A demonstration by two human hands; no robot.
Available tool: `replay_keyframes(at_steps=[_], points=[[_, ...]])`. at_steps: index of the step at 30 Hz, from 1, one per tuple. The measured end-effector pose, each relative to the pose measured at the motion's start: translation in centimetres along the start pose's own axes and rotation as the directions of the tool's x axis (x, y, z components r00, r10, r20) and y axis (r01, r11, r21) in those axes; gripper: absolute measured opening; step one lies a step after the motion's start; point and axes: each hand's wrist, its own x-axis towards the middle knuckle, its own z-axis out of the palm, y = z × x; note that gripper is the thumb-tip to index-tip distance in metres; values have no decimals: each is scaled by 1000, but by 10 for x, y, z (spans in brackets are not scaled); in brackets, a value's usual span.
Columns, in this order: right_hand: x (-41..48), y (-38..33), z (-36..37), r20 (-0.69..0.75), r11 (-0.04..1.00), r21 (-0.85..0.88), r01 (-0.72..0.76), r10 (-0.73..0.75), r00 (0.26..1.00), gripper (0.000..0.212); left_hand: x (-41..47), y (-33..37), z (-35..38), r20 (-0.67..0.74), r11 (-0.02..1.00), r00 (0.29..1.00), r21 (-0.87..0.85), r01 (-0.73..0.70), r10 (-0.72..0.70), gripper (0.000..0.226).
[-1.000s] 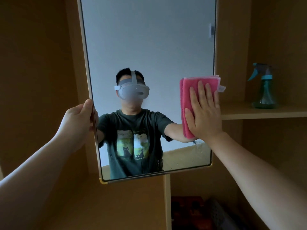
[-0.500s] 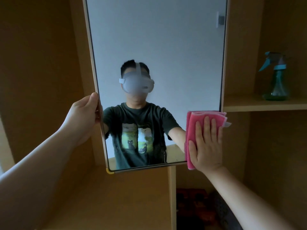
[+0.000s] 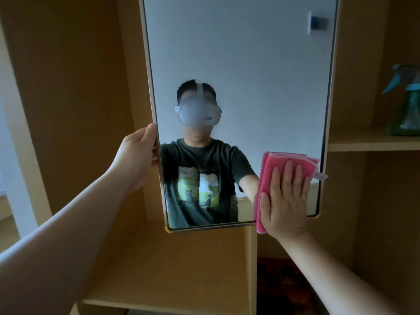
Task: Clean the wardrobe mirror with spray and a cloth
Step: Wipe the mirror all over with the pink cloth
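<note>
A tall mirror (image 3: 261, 64) in a thin gold frame hangs in front of a wooden wardrobe. My left hand (image 3: 136, 155) grips the mirror's left edge, thumb on the front. My right hand (image 3: 285, 201) presses flat, fingers spread, on a folded pink cloth (image 3: 293, 161) against the glass at the mirror's lower right corner. The cloth's lower end hangs past the bottom frame. A green spray bottle (image 3: 409, 110) with a blue trigger stands on the shelf at the far right, cut off by the frame edge.
Wooden wardrobe shelves (image 3: 372, 142) and panels surround the mirror. A vertical divider (image 3: 252, 269) stands just below the mirror's bottom edge. Dark folded items (image 3: 286, 283) lie in the lower compartment. The glass reflects a person in a dark T-shirt.
My right hand slid the pink cloth down the mirror's right side from mid-height to the lower right corner. My left hand kept its grip on the left edge.
</note>
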Motion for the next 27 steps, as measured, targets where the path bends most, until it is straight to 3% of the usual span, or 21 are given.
replay_keyframes(at_steps=[11,20,27], points=[[-4,-43,9,2,989,40,139,-139,990,65,-2,1,-3,3,1000,1000,4,26,-26,54],[-4,-68,9,-39,983,41,180,-179,983,66,-5,7,-5,-7,996,996,-1,84,-84,42],[-4,-87,7,-24,972,39,232,-231,973,65,-10,12,-4,-38,995,995,10,97,-97,45]])
